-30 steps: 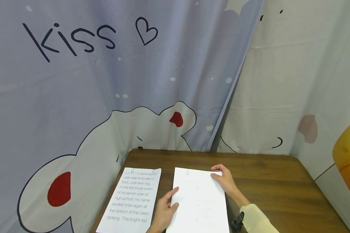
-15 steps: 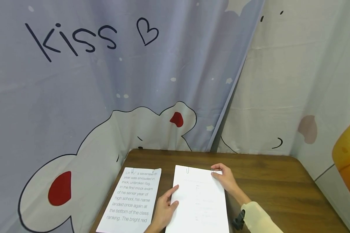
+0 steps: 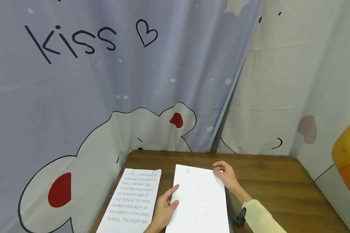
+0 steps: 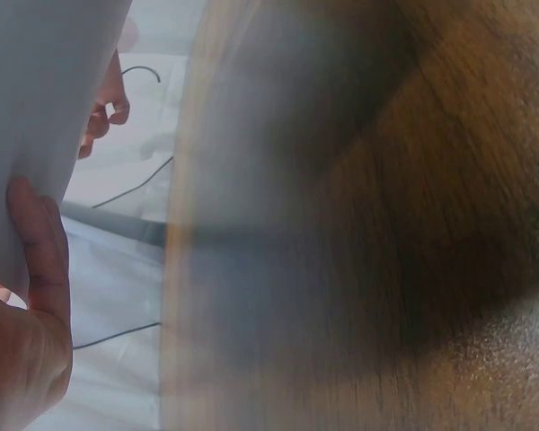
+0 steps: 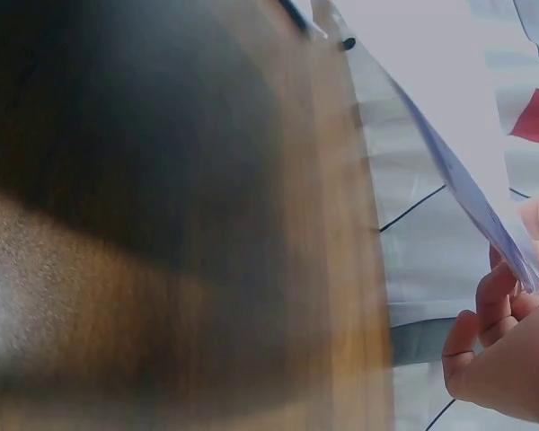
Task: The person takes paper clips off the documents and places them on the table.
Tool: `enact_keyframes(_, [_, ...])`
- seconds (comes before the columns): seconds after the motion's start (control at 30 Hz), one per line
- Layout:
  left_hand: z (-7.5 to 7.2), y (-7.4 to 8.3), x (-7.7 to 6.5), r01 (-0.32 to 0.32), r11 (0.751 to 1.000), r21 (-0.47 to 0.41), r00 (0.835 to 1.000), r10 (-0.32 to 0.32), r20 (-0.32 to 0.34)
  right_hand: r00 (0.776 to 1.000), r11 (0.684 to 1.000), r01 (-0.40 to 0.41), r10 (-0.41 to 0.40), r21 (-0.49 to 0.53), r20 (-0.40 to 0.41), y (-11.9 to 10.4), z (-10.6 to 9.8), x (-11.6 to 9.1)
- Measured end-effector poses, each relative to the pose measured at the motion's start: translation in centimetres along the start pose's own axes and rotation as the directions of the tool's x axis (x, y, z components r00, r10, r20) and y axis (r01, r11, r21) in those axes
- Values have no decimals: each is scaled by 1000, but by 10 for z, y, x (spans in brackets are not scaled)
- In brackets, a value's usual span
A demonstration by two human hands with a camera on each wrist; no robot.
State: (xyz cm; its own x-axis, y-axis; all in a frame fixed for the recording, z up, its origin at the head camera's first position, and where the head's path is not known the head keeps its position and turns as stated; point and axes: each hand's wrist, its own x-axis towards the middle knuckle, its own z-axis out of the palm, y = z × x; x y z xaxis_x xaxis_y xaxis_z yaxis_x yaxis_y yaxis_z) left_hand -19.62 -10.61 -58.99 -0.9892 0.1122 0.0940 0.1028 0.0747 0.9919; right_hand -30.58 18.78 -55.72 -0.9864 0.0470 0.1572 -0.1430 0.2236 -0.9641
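A stack of white paper [image 3: 199,200], with faint print showing through its top sheet, is held up off the table in both hands. My left hand [image 3: 164,207] grips its left edge, thumb on the front and fingers behind; the left wrist view shows those fingers [image 4: 40,242] against the back. At the top right corner my right hand [image 3: 226,174] pinches a small paper clip [image 3: 214,168] between thumb and index finger. Another paper clip [image 3: 188,169] sits on the top edge, left of it. In the right wrist view the sheets' edge [image 5: 458,180] runs down to the right fingers.
On the left of the wooden table [image 3: 268,184] lies a second stack of paper [image 3: 128,200] with large printed text and two clips along its top. A printed curtain [image 3: 75,97] hangs behind the table. The right wrist wears a dark band [image 3: 239,217].
The right thumb and index finger have shifted slightly up and right with the paper clip, which now stands higher at the corner. The stack has risen a little; the left hand keeps its grip.
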Motion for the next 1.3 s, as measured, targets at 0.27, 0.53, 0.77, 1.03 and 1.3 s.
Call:
enact_keyframes(0.27, [-2,-2,0,-13,1000,6,1000,13,6,1000,1000,-12,12,8,14,-2,-5,3])
enact_keyframes(0.53, [-2,-2,0,-11,1000,-9,1000,11,2,1000,998,0,2,55,-26,-1,-12,5])
enact_keyframes(0.77, [-2,-4,0,0,1000,-16,1000,0,-9,999,999,7,-5,41,-40,1,-19,4])
enact_keyframes(1.03, [-5,-5,0,-12,1000,-23,999,12,-31,998,1000,12,-14,-24,-65,7,-31,2])
enact_keyframes(1.3, [-6,-7,-1,-15,1000,-22,999,14,-42,999,997,-1,-3,-72,-47,20,-45,-1])
